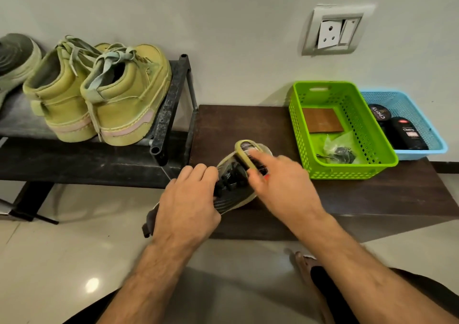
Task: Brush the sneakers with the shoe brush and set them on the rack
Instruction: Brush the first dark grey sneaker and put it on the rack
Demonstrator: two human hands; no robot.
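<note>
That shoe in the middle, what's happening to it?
A person is cleaning it. Their left hand grips the dark sneaker, held over the edge of a low brown table, while their right hand holds a shoe brush against it. A pair of yellow-green sneakers already sits on the black rack. A green basket and a blue basket stand on the table.

A dark wooden bench (248, 122) carries green basket (340, 129) and blue basket (407, 122) (side by side).
</note>
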